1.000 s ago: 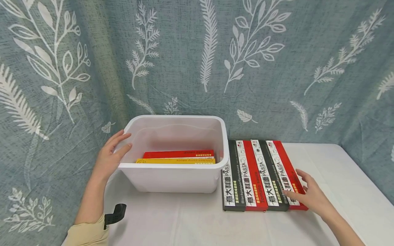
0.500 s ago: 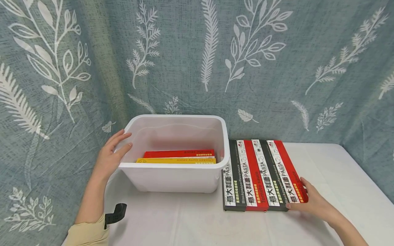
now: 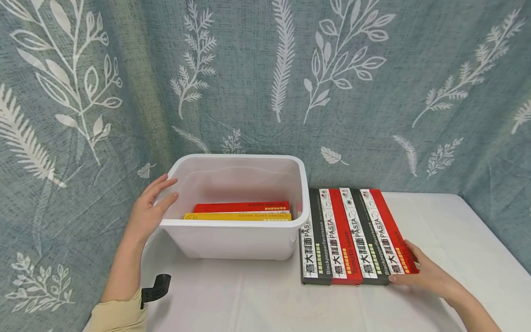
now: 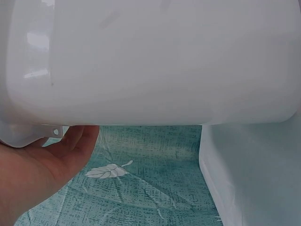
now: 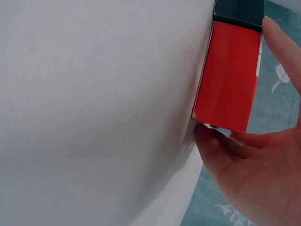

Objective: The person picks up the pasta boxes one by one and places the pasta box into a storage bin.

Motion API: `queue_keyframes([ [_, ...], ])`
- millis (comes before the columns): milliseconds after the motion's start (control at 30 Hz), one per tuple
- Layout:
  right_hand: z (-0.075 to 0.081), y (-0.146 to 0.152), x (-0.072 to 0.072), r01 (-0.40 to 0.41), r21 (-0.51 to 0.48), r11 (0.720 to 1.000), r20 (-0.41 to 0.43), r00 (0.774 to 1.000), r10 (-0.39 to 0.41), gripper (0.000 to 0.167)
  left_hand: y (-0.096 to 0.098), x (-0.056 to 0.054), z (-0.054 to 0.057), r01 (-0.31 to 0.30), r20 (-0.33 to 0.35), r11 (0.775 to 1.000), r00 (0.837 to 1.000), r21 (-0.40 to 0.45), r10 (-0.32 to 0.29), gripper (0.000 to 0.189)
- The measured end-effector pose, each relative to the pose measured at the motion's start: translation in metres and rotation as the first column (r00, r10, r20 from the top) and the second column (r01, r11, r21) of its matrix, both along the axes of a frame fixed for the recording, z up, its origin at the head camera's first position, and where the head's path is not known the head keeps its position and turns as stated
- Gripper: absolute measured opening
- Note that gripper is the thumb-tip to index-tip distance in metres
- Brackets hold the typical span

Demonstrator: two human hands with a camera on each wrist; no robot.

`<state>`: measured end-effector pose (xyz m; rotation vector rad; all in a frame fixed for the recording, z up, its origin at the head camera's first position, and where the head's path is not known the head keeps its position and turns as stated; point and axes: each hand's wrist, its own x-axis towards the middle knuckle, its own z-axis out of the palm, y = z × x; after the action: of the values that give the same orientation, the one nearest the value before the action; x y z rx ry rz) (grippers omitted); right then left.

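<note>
My left hand [image 3: 146, 213] holds the left rim of a white plastic bin [image 3: 232, 240], fingers and thumb lying over the edge. In the left wrist view the bin's smooth side [image 4: 150, 61] fills the top. At the right, my right hand [image 3: 433, 279] grips the near end of the outermost red tomato sauce pasta box [image 3: 387, 219]. Its thumb is near the seam with the neighbouring black box, and the other fingers are at the right side. The right wrist view shows the red end face [image 5: 228, 77] between thumb and fingers.
Several black and red pasta boxes [image 3: 347, 249] lie side by side, right of the bin. Inside the bin stand a red box [image 3: 224, 208] and a yellow chicken curry box [image 3: 232, 216]. A patterned curtain [image 3: 244, 92] hangs behind the white-covered table [image 3: 232, 299].
My right hand has slid toward the near end of the outermost red box, its thumb leaving the top face. That box has shifted slightly right. The left hand stays on the bin.
</note>
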<state>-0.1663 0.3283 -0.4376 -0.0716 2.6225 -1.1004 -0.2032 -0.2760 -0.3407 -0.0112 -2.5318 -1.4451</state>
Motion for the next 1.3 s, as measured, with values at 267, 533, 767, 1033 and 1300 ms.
queue_keyframes([
  [267,0.0006,0.0049,-0.0022,0.007,-0.010,1.000,0.023,1.000,-0.007,0.103,-0.0001,0.0002,-0.0004,-0.006,0.007,1.000,1.000,0.003,0.006,0.055],
  [533,0.0012,0.0060,-0.0027,0.024,-0.022,0.999,0.053,0.998,-0.023,0.104,-0.0005,0.0004,-0.0008,-0.008,0.015,1.000,1.000,0.000,0.008,0.055],
  [767,-0.0003,0.0071,-0.0024,0.032,-0.023,0.999,0.055,0.998,-0.030,0.103,-0.0002,0.0006,-0.0006,-0.005,0.019,1.000,1.000,-0.002,0.005,0.056],
  [1033,0.0024,0.0017,-0.0011,0.049,0.080,0.996,0.014,0.999,-0.051,0.101,-0.0008,-0.0007,-0.0016,-0.009,0.017,1.000,1.000,-0.005,0.009,0.056],
  [1300,0.0054,-0.0017,0.0007,0.051,0.126,0.991,-0.012,0.999,-0.050,0.100,-0.0010,-0.0009,-0.0018,-0.009,0.017,1.000,1.000,-0.001,0.009,0.056],
])
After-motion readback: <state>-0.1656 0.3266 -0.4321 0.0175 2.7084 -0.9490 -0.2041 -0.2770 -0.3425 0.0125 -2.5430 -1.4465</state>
